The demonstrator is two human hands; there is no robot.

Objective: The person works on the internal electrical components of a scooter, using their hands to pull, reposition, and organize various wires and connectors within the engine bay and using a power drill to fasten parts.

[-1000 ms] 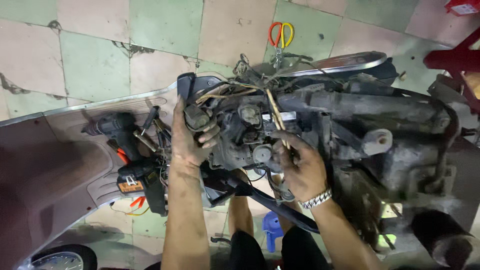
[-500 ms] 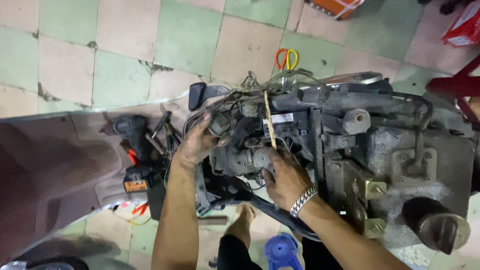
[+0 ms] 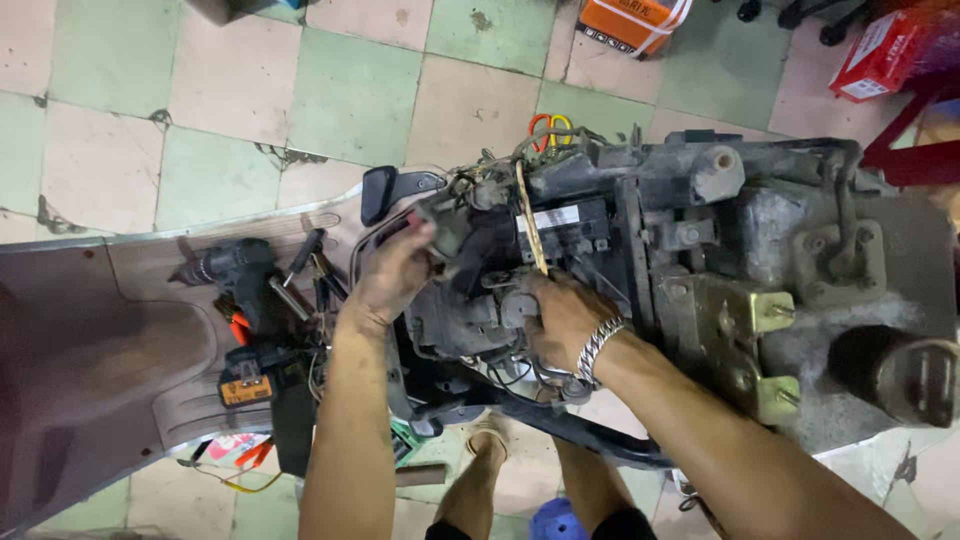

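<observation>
A stripped scooter engine and frame (image 3: 740, 270) lies across the middle, grimy and grey. My left hand (image 3: 392, 275) grips a small grey part with wires at the engine's left end, near a black plastic bracket (image 3: 385, 188). My right hand (image 3: 562, 318), with a metal bracelet on the wrist, is closed around the lower end of a long thin yellowish tool (image 3: 531, 228) that points up across the engine. Its tip sits among a tangle of wires (image 3: 500, 170).
A black and orange power drill (image 3: 240, 300) lies on the brown scooter footboard (image 3: 90, 370) at the left. Scissors with orange and yellow handles (image 3: 548, 128) lie on the tiled floor behind the engine. An orange box (image 3: 630, 22) and a red box (image 3: 880, 50) stand at the top.
The view has shifted, so the engine sits further right and lower. My left hand moved up along the engine's left end. My right hand stays on the tool.
</observation>
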